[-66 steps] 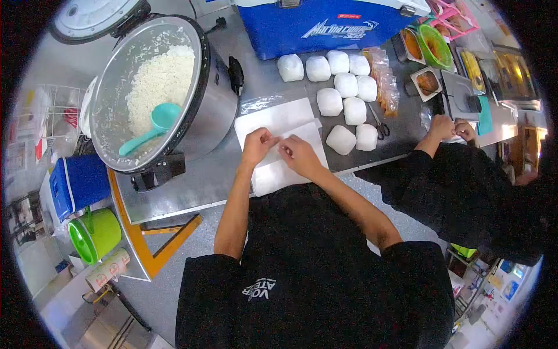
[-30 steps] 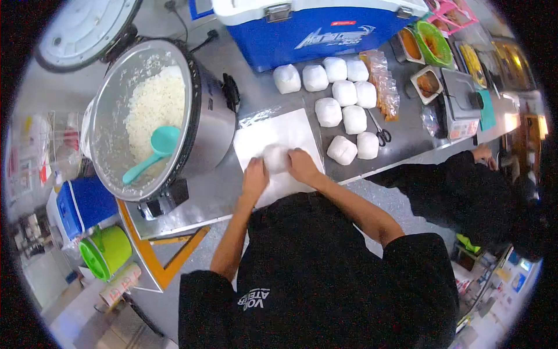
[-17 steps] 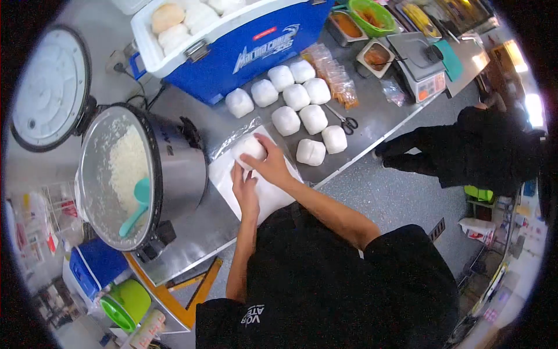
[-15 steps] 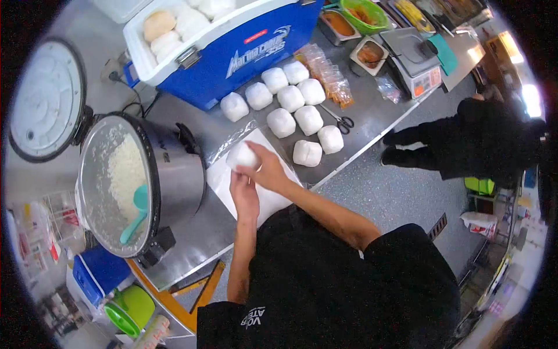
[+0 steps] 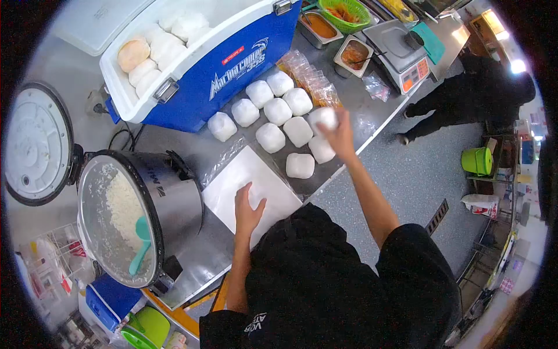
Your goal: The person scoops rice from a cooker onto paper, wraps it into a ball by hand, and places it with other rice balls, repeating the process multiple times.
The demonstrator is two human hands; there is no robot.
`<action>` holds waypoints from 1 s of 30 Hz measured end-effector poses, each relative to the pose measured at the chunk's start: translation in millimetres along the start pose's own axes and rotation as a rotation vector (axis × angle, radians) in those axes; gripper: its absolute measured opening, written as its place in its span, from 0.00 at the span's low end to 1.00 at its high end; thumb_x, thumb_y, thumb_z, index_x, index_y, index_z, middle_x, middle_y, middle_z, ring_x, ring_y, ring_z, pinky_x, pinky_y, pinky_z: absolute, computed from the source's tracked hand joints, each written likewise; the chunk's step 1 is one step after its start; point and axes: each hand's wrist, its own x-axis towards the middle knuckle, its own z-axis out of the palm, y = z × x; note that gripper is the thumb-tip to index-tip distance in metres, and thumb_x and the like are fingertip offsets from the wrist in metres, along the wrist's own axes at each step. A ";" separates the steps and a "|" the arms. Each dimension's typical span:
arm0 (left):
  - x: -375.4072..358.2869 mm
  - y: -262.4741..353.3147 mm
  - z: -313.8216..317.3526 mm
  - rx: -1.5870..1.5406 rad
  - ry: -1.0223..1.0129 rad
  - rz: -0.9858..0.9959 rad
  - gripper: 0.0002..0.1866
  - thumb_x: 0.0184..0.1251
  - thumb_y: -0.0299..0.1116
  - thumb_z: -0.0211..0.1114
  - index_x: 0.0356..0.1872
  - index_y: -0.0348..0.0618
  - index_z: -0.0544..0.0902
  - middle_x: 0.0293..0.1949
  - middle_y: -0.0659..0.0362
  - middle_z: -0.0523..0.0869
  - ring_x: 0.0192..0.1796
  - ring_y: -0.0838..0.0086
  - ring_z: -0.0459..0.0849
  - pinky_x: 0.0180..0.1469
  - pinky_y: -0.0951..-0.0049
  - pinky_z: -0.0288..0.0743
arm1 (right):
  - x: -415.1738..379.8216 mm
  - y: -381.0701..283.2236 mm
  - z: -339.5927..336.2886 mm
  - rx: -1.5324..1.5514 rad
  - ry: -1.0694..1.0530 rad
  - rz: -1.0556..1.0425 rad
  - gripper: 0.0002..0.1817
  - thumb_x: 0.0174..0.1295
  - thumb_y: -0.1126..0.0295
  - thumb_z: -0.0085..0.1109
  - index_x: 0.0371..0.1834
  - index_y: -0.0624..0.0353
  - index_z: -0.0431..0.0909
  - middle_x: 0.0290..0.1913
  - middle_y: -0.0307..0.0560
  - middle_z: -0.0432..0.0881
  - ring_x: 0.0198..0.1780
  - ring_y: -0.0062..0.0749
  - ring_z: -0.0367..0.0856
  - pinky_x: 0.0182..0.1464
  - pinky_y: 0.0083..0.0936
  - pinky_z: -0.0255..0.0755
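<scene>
My right hand [image 5: 339, 135] holds a white wrapped rice parcel [image 5: 322, 118] over the right end of a group of several like parcels [image 5: 271, 137] on the steel table [image 5: 197, 152]. My left hand [image 5: 248, 210] lies flat, fingers spread, on a stack of white paper sheets [image 5: 249, 184] near the table's front edge. It holds nothing.
An open rice cooker [image 5: 131, 214] with rice and a teal scoop [image 5: 139, 246] stands at the left. A blue cooler [image 5: 197, 65] with wrapped parcels sits behind. Sauce tubs [image 5: 354, 53], a scale [image 5: 399, 49] and small bags [image 5: 308, 78] lie at the right. Another person [image 5: 474, 96] stands beyond.
My right hand carried the wrapped parcel from the paper sheets to the right, over the group of parcels. My left hand dropped flat onto the paper. The view swung left.
</scene>
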 end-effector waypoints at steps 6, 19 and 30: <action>-23.9 -11.5 3.3 0.366 -0.062 0.027 0.40 0.50 0.34 0.76 0.67 0.40 0.72 0.70 0.37 0.65 0.73 0.44 0.62 0.73 0.53 0.59 | 51.8 59.3 14.8 -0.496 -0.029 -0.325 0.22 0.58 0.57 0.72 0.45 0.64 0.79 0.37 0.55 0.83 0.39 0.43 0.83 0.42 0.37 0.78; -55.3 2.2 -15.9 0.121 0.026 0.186 0.28 0.64 0.39 0.66 0.65 0.46 0.75 0.75 0.46 0.62 0.72 0.51 0.67 0.72 0.53 0.64 | -40.0 -251.0 109.7 -0.100 -0.293 -0.642 0.13 0.62 0.70 0.66 0.48 0.62 0.83 0.42 0.51 0.84 0.44 0.33 0.83 0.49 0.27 0.76; -210.5 41.6 -246.4 0.022 0.785 0.526 0.13 0.51 0.26 0.74 0.39 0.41 0.86 0.37 0.59 0.86 0.38 0.67 0.85 0.44 0.67 0.78 | -249.9 -419.2 411.1 -0.425 -1.667 -1.171 0.17 0.53 0.71 0.69 0.44 0.57 0.73 0.37 0.53 0.80 0.39 0.52 0.81 0.42 0.42 0.73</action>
